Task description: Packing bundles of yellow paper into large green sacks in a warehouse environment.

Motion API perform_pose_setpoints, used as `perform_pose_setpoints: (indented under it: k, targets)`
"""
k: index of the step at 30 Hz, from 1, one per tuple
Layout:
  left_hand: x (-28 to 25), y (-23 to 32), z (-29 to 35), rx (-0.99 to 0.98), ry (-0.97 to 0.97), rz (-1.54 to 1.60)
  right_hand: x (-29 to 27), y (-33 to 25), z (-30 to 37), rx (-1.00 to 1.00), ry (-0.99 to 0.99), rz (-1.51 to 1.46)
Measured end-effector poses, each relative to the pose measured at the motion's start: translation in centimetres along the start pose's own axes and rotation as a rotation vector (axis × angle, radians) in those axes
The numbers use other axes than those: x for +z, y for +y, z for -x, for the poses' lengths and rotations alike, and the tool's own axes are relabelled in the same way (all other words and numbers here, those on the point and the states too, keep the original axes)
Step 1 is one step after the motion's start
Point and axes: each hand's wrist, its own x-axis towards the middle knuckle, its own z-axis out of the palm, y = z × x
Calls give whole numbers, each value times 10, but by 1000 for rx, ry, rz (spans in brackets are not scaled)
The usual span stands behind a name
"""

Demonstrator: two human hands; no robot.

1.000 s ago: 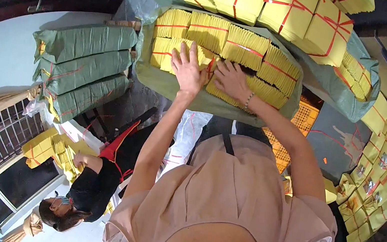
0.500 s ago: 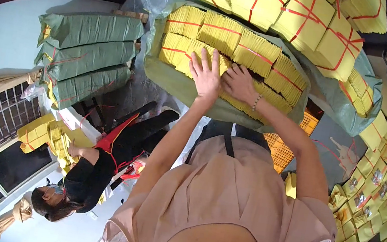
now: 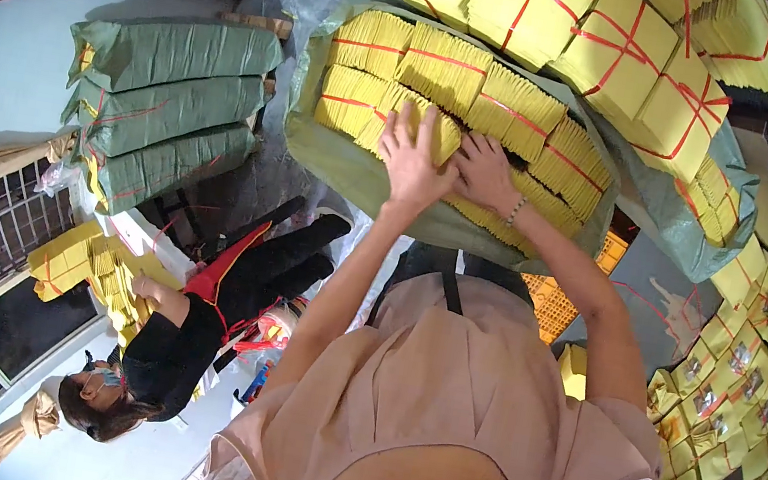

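In front of me lies a long opened green woven sack (image 3: pixel 342 155), packed with two rows of yellow paper bundles (image 3: pixel 444 61) tied with red strips. My left hand (image 3: pixel 412 169) rests on a bundle (image 3: pixel 440 136) in the nearer row, its fingers spread over the top. Just beside it, my right hand (image 3: pixel 487 174) reaches to the same bundle's right edge with fingers stretched out, next to a dark gap between the bundles. The two hands nearly touch. Part of the nearer row is hidden under my hands and right wrist.
More red-tied yellow bundles (image 3: pixel 531 7) are piled beyond the sack. Three filled green sacks (image 3: pixel 173 111) are stacked at left. Below them a person in black (image 3: pixel 176 348) handles yellow paper. An orange crate (image 3: pixel 554 307) and many yellow packets (image 3: pixel 733 386) are on the right.
My left hand's fingers have bent a little more over the bundle, and my right hand has moved slightly right and down. The whole view has shifted a little.
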Motion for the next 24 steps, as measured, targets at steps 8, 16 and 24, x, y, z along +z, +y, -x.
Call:
perform_pose_setpoints:
  k: [8, 16, 24]
  targets:
    - [-6, -29, -34, 101, 102, -133, 2, -8, 1, 7, 80, -10]
    - [15, -33, -22, 71, 140, -127, -3, -2, 0, -6, 66, -23]
    - [19, -36, -39, 102, 122, -106, -3, -8, 0, 39, 26, -18]
